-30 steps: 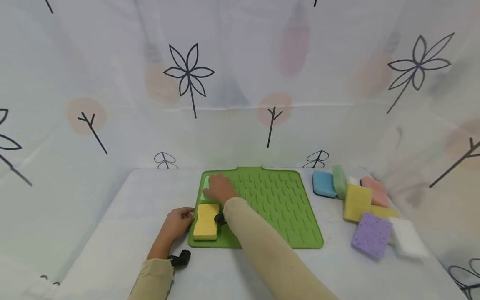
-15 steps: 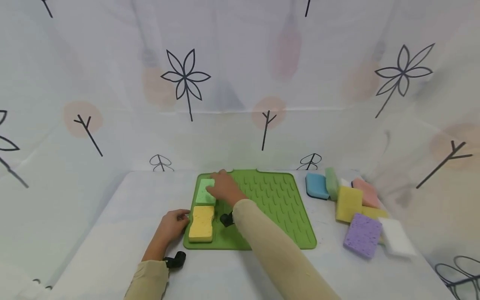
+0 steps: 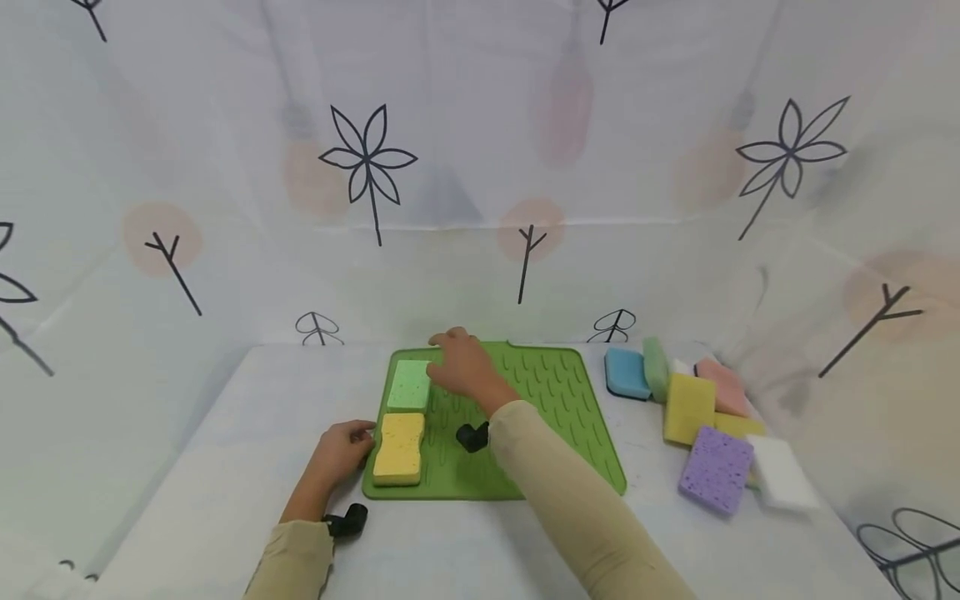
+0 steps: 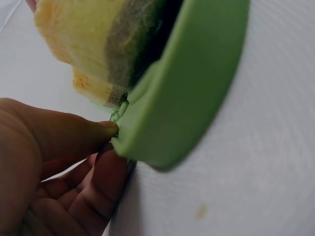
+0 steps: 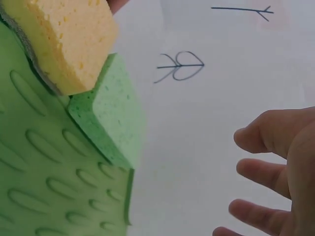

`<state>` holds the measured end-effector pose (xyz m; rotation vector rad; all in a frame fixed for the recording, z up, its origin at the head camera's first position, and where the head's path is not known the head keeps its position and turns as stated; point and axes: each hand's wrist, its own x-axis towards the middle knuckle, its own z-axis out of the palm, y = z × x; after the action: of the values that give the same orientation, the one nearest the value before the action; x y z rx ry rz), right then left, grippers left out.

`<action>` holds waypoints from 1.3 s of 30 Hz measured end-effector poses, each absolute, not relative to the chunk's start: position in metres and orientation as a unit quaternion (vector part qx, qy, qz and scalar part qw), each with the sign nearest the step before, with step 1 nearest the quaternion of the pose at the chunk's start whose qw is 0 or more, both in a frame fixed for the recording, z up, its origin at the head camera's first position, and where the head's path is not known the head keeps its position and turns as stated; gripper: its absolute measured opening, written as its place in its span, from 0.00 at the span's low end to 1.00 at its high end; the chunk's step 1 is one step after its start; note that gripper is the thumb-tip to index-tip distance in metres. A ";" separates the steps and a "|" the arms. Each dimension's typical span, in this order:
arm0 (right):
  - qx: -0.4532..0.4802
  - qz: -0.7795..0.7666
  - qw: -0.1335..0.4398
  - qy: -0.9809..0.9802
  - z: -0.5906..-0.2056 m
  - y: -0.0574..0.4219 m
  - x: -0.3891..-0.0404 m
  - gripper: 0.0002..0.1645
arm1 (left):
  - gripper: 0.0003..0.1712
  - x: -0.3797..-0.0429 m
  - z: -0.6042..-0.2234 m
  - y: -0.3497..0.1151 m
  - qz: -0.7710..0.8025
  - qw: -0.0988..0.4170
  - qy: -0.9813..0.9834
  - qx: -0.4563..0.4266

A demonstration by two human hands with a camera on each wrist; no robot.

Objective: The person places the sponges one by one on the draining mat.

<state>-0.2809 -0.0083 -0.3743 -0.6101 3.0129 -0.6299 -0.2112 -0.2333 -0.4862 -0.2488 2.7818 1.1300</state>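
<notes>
A green ridged silicone mat [image 3: 543, 417] lies on the white table. At its far left corner sits a light green sponge [image 3: 410, 386], flat and speckled. Nearer along the same edge is a yellow sponge [image 3: 399, 450] with notched sides and a grey scouring layer below, seen in the left wrist view. My left hand [image 3: 342, 454] pinches the mat's left rim, its thumb [image 4: 86, 132] on top and fingers curled beside and beneath. Over the mat, just right of the green sponge, my right hand [image 3: 468, 372] has spread fingers and holds nothing.
To the right of the mat is a loose pile: a blue sponge [image 3: 627, 372], an upright pale green one [image 3: 656, 369], a pink one [image 3: 723, 387], yellow ones [image 3: 690, 408], a purple one [image 3: 716, 469] and a white one [image 3: 782, 473]. A patterned curtain [image 3: 450, 275] hangs behind.
My right hand has let go of the light green sponge and moved to the right and up, leaving it on the mat. The left hand stays at the mat's edge.
</notes>
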 end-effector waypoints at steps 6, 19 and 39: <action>-0.200 -0.182 -0.024 0.962 -0.370 0.004 -0.274 0.28 | 0.22 -0.213 -0.488 -0.236 0.365 0.062 0.925 -0.083; -0.206 -0.193 -0.049 0.958 -0.365 0.034 -0.259 0.30 | 0.23 -0.214 -0.488 -0.239 0.364 0.069 0.925 -0.083; -0.174 -0.229 -0.072 0.955 -0.379 0.091 -0.247 0.28 | 0.22 -0.211 -0.489 -0.236 0.376 0.057 0.922 -0.071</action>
<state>-0.2471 0.0906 -0.3794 -0.5725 3.1467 -0.7537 -0.2114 -0.2362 -0.4891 -0.2142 2.7951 1.1414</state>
